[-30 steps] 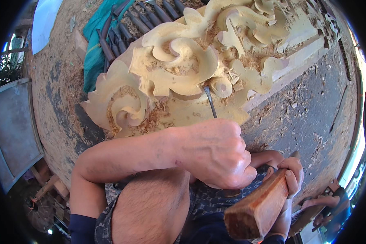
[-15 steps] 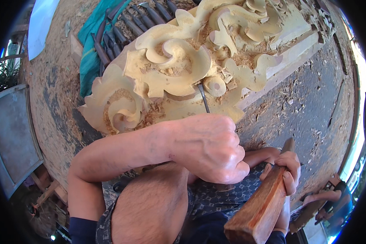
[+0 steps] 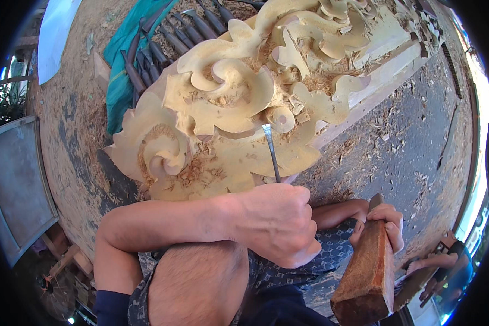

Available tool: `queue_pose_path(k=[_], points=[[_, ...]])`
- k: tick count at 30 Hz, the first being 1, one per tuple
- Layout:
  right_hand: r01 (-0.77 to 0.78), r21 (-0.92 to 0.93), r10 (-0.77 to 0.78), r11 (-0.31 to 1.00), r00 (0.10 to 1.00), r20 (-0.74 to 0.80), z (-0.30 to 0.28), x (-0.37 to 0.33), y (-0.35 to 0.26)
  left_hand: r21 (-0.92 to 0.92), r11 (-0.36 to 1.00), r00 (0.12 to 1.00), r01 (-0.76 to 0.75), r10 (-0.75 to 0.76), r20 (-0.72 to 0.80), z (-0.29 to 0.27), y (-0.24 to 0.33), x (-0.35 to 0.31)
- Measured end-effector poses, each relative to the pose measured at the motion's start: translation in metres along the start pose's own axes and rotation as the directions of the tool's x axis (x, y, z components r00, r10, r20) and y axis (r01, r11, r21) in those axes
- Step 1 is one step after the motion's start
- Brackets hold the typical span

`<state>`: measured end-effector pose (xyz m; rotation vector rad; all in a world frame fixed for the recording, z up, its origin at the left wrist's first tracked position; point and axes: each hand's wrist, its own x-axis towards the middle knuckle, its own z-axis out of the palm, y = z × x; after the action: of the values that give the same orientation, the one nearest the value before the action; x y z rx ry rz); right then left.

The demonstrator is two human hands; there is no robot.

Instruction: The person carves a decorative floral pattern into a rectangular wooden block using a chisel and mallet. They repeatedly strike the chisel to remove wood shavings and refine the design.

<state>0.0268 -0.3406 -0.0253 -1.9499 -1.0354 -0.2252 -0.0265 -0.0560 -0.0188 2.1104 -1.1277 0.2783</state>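
My left hand [image 3: 274, 223] is wrapped in a fist round a chisel [image 3: 271, 152]; its handle is hidden inside the fist. The steel shaft points away from me, and the bright flat tip lies over the carved wooden panel [image 3: 228, 160], beside a small round knob. Whether the tip touches the wood I cannot tell. Deep scrolls and leaf shapes cover the pale yellow panel. At the lower right, my right hand [image 3: 387, 221] grips a wooden mallet [image 3: 367, 271] by its handle, the blocky reddish-brown head hanging toward me, apart from the chisel.
Several dark-handled carving tools [image 3: 195, 27] lie on a green cloth [image 3: 119, 81] behind the panel. Wood chips [image 3: 386, 130] litter the dark work surface to the right. A person [image 3: 451, 271] sits at the far lower right. A grey board [image 3: 19, 179] stands at the left.
My left hand has drawn back toward me, pulling the chisel tip away from the carving's recess so it shows. The mallet's head has swung rightward in my right hand.
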Motion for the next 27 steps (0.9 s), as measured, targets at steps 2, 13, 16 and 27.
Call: queue_pose_path(k=[2,13,16,27], points=[[-0.018,-0.026,0.019,1.0,0.999,0.04,-0.004,-0.002,-0.001,0.024,1.0,1.0,-0.003,0.003,-0.001,0.004,-0.009,-0.004],[0.006,-0.229,0.031,0.973,0.987,0.159,0.0,0.003,-0.011,-0.141,0.989,0.99,-0.047,0.028,-0.135,-0.012,-0.035,-0.007],[0.044,-0.215,0.0,0.976,0.98,0.198,0.003,0.009,-0.003,-0.137,0.989,0.987,-0.053,0.032,-0.157,-0.013,-0.035,-0.006],[-0.208,0.17,0.247,0.963,0.935,-0.256,0.021,-0.018,0.03,0.129,0.991,0.774,0.039,0.052,-0.631,-0.053,-0.033,0.034]])
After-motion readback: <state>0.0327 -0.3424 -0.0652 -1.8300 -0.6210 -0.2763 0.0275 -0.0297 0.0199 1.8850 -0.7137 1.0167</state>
